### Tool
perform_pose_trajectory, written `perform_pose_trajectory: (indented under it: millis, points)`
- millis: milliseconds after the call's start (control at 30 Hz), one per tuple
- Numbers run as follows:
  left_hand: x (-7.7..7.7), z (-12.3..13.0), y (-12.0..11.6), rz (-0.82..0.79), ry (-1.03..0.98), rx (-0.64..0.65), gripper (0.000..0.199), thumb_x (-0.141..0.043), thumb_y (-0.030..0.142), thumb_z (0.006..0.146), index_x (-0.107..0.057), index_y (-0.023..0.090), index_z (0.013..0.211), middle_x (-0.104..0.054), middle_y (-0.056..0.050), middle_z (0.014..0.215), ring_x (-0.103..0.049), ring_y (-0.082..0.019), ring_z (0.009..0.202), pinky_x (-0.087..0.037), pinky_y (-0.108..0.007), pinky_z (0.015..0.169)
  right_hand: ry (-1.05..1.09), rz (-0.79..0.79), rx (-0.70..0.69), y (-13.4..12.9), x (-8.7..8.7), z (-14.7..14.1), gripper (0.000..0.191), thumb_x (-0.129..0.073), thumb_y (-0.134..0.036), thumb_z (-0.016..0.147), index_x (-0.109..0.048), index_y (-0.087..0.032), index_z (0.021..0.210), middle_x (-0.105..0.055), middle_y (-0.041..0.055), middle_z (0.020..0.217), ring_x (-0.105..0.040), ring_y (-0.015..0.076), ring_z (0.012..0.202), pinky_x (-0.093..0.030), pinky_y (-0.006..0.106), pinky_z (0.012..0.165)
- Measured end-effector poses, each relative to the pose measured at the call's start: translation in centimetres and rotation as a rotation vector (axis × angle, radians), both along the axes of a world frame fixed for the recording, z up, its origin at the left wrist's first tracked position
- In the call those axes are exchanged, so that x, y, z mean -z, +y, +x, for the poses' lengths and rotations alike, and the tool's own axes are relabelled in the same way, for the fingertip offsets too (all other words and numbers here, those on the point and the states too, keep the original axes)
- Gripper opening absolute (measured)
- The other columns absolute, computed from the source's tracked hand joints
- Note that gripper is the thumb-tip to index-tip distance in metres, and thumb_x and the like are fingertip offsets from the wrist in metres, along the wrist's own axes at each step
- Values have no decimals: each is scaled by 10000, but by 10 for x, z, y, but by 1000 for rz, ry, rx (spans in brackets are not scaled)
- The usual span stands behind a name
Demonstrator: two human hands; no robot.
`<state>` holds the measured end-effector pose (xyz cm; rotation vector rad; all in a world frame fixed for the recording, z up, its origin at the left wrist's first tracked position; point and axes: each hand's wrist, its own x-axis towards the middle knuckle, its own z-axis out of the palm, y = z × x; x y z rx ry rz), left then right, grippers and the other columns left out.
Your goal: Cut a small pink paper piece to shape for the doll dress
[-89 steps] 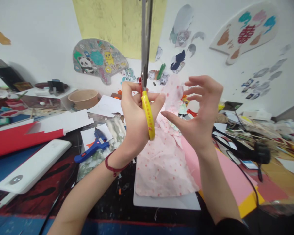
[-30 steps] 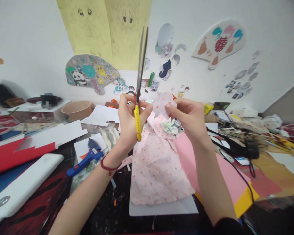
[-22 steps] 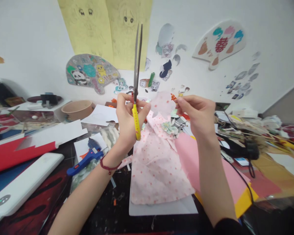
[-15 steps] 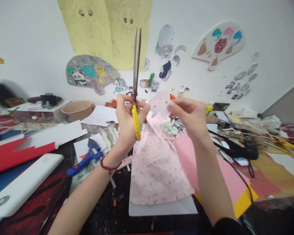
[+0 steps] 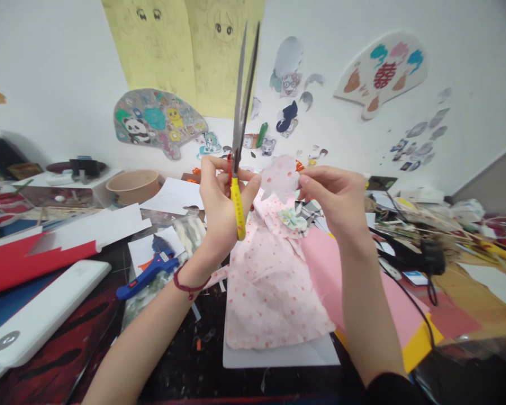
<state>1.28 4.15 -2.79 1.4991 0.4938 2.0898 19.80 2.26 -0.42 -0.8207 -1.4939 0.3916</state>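
Note:
My left hand (image 5: 223, 205) is closed round yellow-handled scissors (image 5: 238, 211), whose blades point up, slightly apart; its thumb and finger also pinch the left edge of a small pink dotted fabric piece (image 5: 280, 175). The right edge of that piece is pinched by my right hand (image 5: 335, 197). Below both hands a pink dotted fabric dress (image 5: 278, 292) lies on a white sheet (image 5: 290, 360), with a pale green patterned fabric flower (image 5: 293, 219) near its top.
A blue glue gun (image 5: 147, 274) and a white device (image 5: 46, 315) lie to the left. Pink paper (image 5: 362, 281) is under my right forearm. A black cable runs at the right. Behind stands a wall with paper fans and drawings.
The scissors' blades have tilted to the right and look wider apart. My right hand has shifted slightly right, with the small fabric piece still between both hands.

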Motion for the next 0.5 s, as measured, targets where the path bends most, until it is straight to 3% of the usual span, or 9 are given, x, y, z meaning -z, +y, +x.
perform_pose_trajectory:
  millis: [500]
  points:
    - [0, 2, -6, 18, 54, -20, 454, -858, 291, 764, -433, 251, 921, -685, 38, 767, -662, -129, 673, -506, -288, 615, -97, 10, 35, -5, -1, -3, 70, -788, -317, 803, -778, -255, 772, -725, -1, 730, -637, 141, 602, -533, 309, 571]
